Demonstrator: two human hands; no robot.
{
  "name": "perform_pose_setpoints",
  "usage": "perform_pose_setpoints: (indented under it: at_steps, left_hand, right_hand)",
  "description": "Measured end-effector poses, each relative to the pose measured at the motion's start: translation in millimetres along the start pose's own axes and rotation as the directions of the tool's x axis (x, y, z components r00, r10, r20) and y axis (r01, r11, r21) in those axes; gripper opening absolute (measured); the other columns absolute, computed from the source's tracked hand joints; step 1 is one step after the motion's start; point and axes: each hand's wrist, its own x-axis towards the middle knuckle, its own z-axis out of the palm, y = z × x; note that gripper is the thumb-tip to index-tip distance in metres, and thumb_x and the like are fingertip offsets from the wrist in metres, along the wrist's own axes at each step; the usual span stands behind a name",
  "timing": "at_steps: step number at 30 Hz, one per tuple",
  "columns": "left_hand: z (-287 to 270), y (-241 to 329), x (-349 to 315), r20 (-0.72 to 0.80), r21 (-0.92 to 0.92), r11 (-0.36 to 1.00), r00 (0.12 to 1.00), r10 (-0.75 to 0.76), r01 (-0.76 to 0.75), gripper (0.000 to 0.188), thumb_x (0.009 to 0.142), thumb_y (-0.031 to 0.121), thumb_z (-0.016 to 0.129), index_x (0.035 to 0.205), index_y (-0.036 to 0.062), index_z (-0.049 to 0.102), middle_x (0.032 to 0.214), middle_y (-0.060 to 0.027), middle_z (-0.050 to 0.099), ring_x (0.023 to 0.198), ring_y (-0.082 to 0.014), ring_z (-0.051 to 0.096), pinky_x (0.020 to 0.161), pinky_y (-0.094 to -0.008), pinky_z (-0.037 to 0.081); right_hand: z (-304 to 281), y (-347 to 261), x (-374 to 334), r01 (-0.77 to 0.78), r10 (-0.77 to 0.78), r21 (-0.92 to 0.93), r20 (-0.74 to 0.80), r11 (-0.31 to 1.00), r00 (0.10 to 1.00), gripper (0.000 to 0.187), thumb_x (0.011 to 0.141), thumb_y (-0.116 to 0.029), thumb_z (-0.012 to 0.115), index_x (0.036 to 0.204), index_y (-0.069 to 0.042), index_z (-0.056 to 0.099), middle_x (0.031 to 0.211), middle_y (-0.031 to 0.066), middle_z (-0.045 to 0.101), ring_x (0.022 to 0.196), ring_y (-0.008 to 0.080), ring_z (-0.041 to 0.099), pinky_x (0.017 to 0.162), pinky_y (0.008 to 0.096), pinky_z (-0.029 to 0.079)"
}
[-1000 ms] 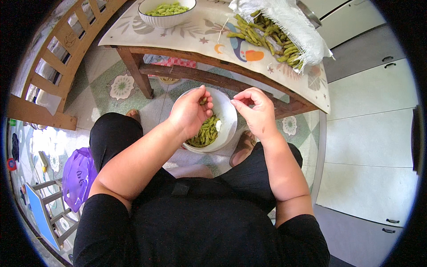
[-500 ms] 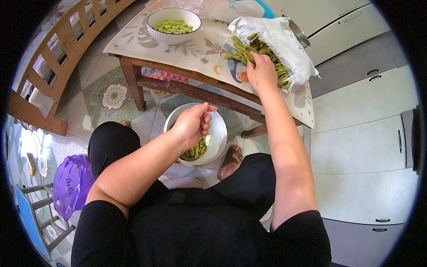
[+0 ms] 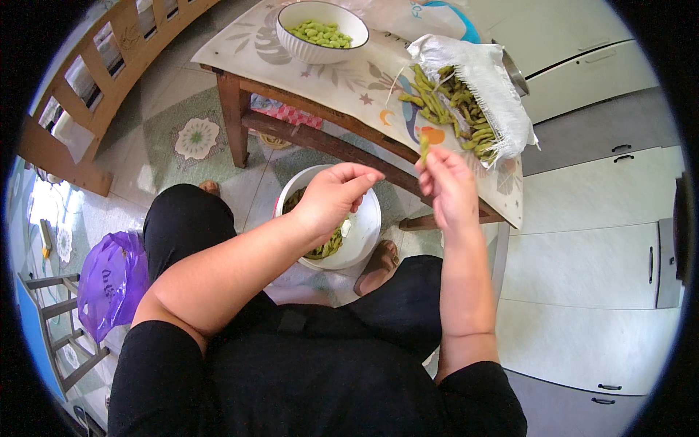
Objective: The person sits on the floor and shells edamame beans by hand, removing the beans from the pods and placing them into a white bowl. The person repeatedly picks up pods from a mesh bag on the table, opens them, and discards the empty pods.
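Note:
My right hand (image 3: 450, 186) pinches a green soybean pod (image 3: 424, 148) upright between thumb and fingertips, just off the table's front edge. Over the white bucket (image 3: 370, 231) is my left hand (image 3: 339, 195), its fingers curled in and thumb against them; whatever they hold, if anything, is hidden. Inside the bucket lie green-brown pods (image 3: 325, 249), partly covered by that hand. More soybean pods (image 3: 435, 102) spill from a white woven sack (image 3: 502, 93) on the table's right part. Shelled green beans (image 3: 320, 33) fill the bottom of a white ribbed bowl (image 3: 309, 52) at the back left.
The low wooden table (image 3: 240, 62) has a patterned cover. A clear plastic bag with blue print (image 3: 429, 18) lies at its back. Pale cabinets (image 3: 582, 233) stand at right, a wooden railing (image 3: 102, 87) at left. A purple bag (image 3: 113, 284) hangs by a rack at lower left.
My right hand has drawn back from the pods at the sack toward my left hand, bringing one pod. The left hand has shifted slightly right, still closed. The whole view has shifted a little.

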Motion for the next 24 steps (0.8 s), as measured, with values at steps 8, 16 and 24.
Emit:
perform_pose_setpoints:
  at_steps: [8, 16, 24]
  left_hand:
    - [1.2, 0.0, -7.9, 0.152, -0.028, 0.99, 0.978, 0.14, -0.137, 0.014, 0.078, 0.009, 0.06, 0.091, 0.004, 0.058, 0.093, -0.0029, 0.058, 0.079, -0.0081, 0.052, 0.071, -0.0215, 0.042]
    - [7.4, -8.0, -4.9, 0.208, 0.113, 0.986, 0.973, 0.096, -0.122, 0.006, 0.074, 0.003, 0.062, 0.075, 0.0043, 0.056, 0.085, -0.0049, 0.056, 0.082, -0.0139, 0.054, 0.077, -0.0267, 0.041]
    - [15.0, -15.0, -6.9, 0.169, 0.16, 0.971, 0.974, 0.151, -0.178, 0.005, 0.076, 0.005, 0.061, 0.075, 0.0011, 0.059, 0.076, -0.0021, 0.056, 0.07, -0.0089, 0.052, 0.066, -0.0222, 0.042]
  right_hand:
    - [22.3, 24.9, -45.2, -0.38, 0.235, 0.32, 0.408, 0.868, 0.882, 0.017, 0.083, -0.013, 0.052, 0.095, -0.001, 0.055, 0.076, 0.0051, 0.059, 0.059, 0.0068, 0.05, 0.052, 0.0171, 0.039]
    - [2.5, 23.3, -52.4, -0.361, 0.247, 0.177, 0.46, 0.916, 0.853, 0.015, 0.081, -0.013, 0.056, 0.09, -0.001, 0.056, 0.075, 0.0086, 0.061, 0.057, 0.0083, 0.055, 0.051, 0.0166, 0.043]
    - [4.6, 21.5, -60.8, -0.427, 0.353, 0.119, 0.392, 0.897, 0.85, 0.016, 0.08, -0.019, 0.058, 0.081, -0.003, 0.058, 0.071, 0.0073, 0.061, 0.054, 0.0077, 0.054, 0.051, 0.0172, 0.043]
